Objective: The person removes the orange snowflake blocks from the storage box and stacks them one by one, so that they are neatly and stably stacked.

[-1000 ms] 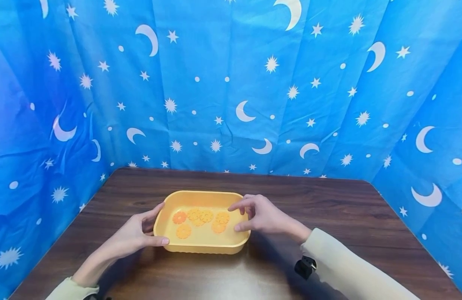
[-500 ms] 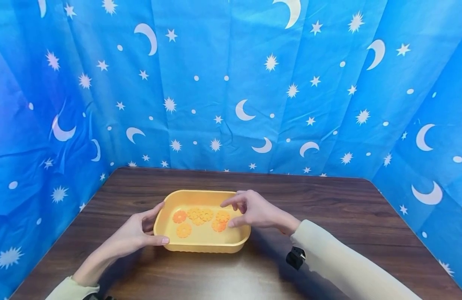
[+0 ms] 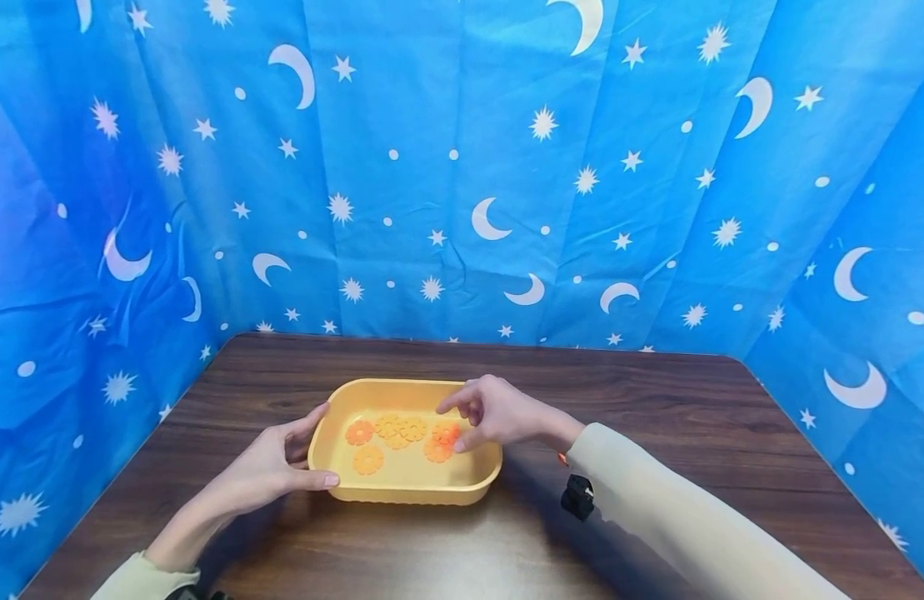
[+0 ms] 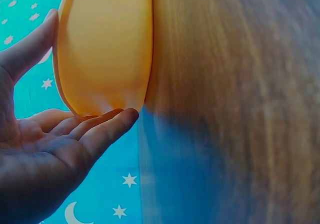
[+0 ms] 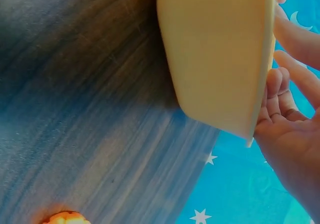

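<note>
A yellow oblong tub [image 3: 402,493] with rounded corners stands on the table. My left hand [image 3: 270,467] grips its left end; in the left wrist view the thumb is at one rim and the fingers lie along the end wall. Several flat orange flower-shaped pieces [image 3: 367,460] lie on the tub's floor, some overlapping. My right hand [image 3: 506,412] reaches over the right end, index finger and thumb apart, the other fingers bent in. Its thumb tip overlaps the right-hand pieces [image 3: 437,450], one showing a bright reddish patch. The right wrist view shows the tub's outer wall [image 5: 220,54] beside the hand.
A dark wooden table [image 3: 656,417] is bordered by blue curtains [image 3: 432,183] with moons and stars. Another orange piece [image 5: 66,218] lies on the table, at the bottom of the right wrist view. A black device [image 3: 579,497] is strapped below the right sleeve.
My right hand has moved left and slightly farther in over the tub, towards the right-hand pieces. A bright reddish patch now shows on them. The left hand and tub have stayed put.
</note>
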